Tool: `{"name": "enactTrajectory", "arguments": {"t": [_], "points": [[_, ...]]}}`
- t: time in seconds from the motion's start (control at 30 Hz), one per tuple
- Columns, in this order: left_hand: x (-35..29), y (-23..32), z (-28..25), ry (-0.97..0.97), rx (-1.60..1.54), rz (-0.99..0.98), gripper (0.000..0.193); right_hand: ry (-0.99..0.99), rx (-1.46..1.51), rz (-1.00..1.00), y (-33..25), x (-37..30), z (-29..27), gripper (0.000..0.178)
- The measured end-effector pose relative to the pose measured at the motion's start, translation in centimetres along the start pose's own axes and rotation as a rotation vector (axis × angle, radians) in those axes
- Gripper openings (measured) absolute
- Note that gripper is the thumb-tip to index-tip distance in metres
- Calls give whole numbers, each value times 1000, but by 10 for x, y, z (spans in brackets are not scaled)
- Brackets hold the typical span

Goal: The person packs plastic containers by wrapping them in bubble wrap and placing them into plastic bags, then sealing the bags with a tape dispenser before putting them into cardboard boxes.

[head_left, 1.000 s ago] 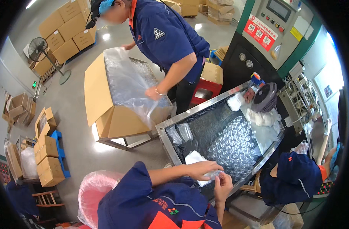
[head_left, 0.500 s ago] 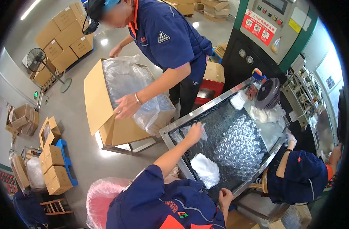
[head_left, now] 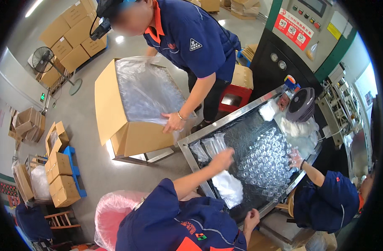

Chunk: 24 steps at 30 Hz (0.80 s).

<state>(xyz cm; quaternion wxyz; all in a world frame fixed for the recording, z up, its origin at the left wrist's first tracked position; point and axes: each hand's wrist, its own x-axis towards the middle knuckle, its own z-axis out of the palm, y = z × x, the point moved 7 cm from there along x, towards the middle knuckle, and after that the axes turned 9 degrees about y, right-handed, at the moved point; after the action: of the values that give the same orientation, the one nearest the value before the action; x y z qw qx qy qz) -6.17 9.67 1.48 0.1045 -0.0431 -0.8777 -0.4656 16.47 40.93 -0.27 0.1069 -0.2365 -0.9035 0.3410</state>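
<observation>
My left hand (head_left: 222,160) reaches over the near-left part of a metal-rimmed work table (head_left: 184,144); its fingers are curled closed, and whether they hold anything is hidden. Just beyond it lie clear plastic sleeves (head_left: 214,144), and below it a stack of thin white plastic sheets (head_left: 228,189). My right hand (head_left: 251,218) hovers at the table's near edge, thumb and fingers pressed together; anything between them is too small to make out. Many small clear round plastic pieces (head_left: 264,163) cover the middle of the dark table top.
A co-worker (head_left: 195,42) bends over a plastic-lined carton (head_left: 143,140) at far left. Another person's hand (head_left: 296,159) touches the clear pieces from the right. A grey fan (head_left: 300,104) stands at the table's far end. A pink-lined bin (head_left: 112,213) is at my left.
My left hand has drawn right and nearer, away from the plastic sleeves. The far co-worker's hand has moved onto the carton's near edge. The right-hand person's hand now reaches the clear pieces.
</observation>
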Motion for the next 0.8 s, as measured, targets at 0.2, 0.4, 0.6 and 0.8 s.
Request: {"name": "enactTrajectory", "arguments": {"t": [0.2, 0.4, 0.6, 0.8], "points": [[-113, 22, 85, -500, -42, 228, 31, 201, -316, -298, -69, 53, -17, 49], [-123, -7, 96, -551, 60, 65, 24, -52, -367, -181, -55, 76, 10, 44], [-112, 2, 69, -495, -160, -85, 20, -53, -376, -184, -39, 91, 19, 39], [-115, -14, 75, -367, -196, -133, 12, 82, -340, -137, -66, 98, 5, 37]]}}
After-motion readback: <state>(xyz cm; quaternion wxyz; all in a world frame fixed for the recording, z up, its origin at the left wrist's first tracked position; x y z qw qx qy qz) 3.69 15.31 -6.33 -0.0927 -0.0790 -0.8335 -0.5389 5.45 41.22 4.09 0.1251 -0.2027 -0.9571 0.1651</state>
